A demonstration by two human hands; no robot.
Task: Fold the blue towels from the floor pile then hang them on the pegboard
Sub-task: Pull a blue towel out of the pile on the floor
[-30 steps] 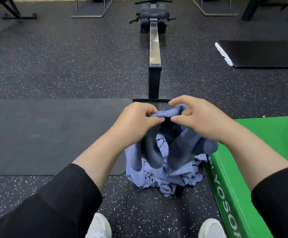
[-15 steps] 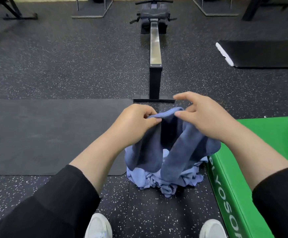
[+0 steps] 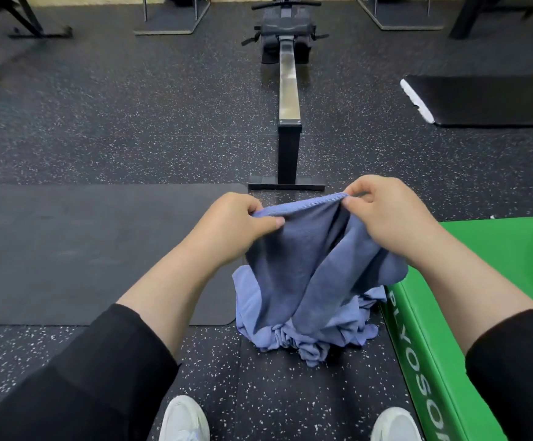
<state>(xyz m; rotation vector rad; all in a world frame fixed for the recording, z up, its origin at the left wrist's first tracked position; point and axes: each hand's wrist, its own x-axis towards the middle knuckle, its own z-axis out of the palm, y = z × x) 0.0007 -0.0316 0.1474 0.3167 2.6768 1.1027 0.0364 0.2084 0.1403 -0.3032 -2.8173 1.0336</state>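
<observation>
A blue towel (image 3: 303,265) hangs in the air in front of me, stretched between both hands along its top edge. My left hand (image 3: 236,224) pinches the left end of that edge. My right hand (image 3: 382,211) pinches the right end between thumb and fingers. Below it the towel drapes in loose folds down onto a crumpled pile of lighter blue towels (image 3: 306,338) on the speckled floor. No pegboard is in view.
A green plyo box (image 3: 468,313) stands close on the right, beside the pile. A dark mat (image 3: 83,249) lies on the left. A rowing machine rail (image 3: 289,100) runs away straight ahead. Another black mat (image 3: 487,100) lies far right. My white shoes (image 3: 184,420) are below.
My hands have moved apart, pulling the towel's top edge straight and opening the bunched cloth. The towel has risen a little off the pile.
</observation>
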